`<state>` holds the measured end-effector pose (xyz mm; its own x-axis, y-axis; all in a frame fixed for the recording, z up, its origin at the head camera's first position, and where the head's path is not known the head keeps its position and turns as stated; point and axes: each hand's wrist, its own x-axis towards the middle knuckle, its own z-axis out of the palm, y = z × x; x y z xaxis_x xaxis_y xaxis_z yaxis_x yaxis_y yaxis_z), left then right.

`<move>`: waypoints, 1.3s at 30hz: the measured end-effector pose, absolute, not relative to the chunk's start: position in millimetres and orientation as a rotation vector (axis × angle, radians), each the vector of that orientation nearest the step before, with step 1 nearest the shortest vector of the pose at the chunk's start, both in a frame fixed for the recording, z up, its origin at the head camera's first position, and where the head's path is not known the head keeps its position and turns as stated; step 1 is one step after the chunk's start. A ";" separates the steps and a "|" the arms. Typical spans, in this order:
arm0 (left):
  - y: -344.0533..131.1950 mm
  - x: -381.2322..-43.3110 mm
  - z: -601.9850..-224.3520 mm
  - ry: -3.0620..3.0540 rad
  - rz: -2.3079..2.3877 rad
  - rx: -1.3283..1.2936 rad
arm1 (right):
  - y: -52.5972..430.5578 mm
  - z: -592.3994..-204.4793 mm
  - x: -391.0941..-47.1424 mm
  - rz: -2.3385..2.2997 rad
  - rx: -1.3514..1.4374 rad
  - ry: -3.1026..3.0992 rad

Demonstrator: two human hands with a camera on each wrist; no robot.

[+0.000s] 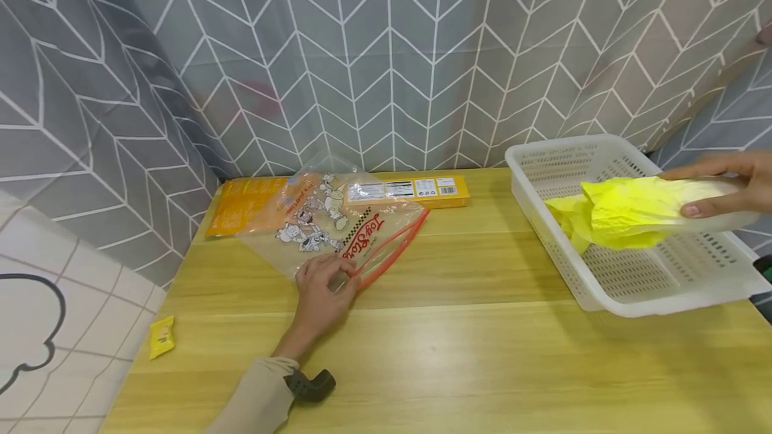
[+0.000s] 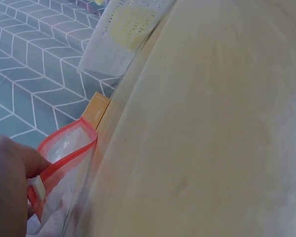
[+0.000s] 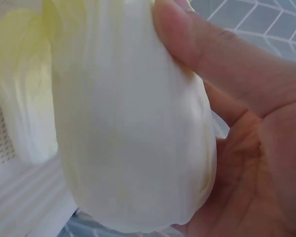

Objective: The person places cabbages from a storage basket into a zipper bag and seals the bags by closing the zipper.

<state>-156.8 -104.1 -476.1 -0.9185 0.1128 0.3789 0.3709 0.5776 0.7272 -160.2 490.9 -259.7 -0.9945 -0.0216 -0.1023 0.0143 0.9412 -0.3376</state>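
My left hand [image 1: 322, 293] pinches the red zip edge of a clear plastic zip bag [image 1: 328, 223] with cartoon figures printed on it. In the left wrist view, the bag's red-rimmed mouth gapes and a white slider [image 2: 38, 187] shows by the fingers. At the right, my right hand [image 1: 742, 183] grips a baby Chinese cabbage [image 1: 639, 213] above a white perforated basket [image 1: 609, 307]. Its pale base fills the right wrist view, with the thumb along one side. A second baby Chinese cabbage [image 3: 27, 98] lies in the basket.
Under and behind the bag lie an orange box [image 1: 455, 193] and an orange packet [image 1: 241, 203]. A small yellow sachet [image 1: 161, 337] sits at the left edge of the wooden table [image 1: 446, 367]. A grey patterned curtain [image 1: 410, 59] hangs behind.
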 end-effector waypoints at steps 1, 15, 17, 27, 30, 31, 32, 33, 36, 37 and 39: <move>-104.7 -157.5 -476.2 -2.519 -1.262 -0.401 | 487.1 -257.9 -162.2 -0.514 -0.032 3.004; -109.2 -160.5 -473.0 -2.529 -1.351 -0.365 | 402.7 -241.5 -187.8 -0.578 -0.427 3.002; -109.5 -160.9 -474.3 -2.533 -1.354 -0.359 | 388.9 -243.2 -190.6 -0.627 -0.492 2.978; -109.3 -160.8 -475.6 -2.530 -1.357 -0.367 | 326.4 -248.9 -199.1 -0.681 -0.687 2.874; -109.6 -160.7 -476.6 -2.528 -1.343 -0.373 | 310.1 -252.6 -204.0 -0.705 -0.751 2.840; -109.7 -160.6 -476.8 -2.526 -1.340 -0.375 | 305.0 -254.1 -205.7 -0.702 -0.775 2.838; -109.8 -160.5 -476.8 -2.526 -1.337 -0.375 | 300.0 -255.6 -207.3 -0.702 -0.788 2.834; -109.8 -160.3 -476.5 -2.526 -1.337 -0.376 | 295.3 -257.0 -208.6 -0.706 -0.803 2.829; -109.4 -159.7 -475.5 -2.525 -1.343 -0.378 | 282.2 -261.4 -212.1 -0.710 -0.837 2.826; -109.1 -159.3 -474.9 -2.524 -1.347 -0.378 | 277.8 -263.1 -213.3 -0.717 -0.846 2.822; -108.7 -159.0 -474.3 -2.525 -1.350 -0.376 | 268.8 -266.7 -216.4 -0.717 -0.867 2.825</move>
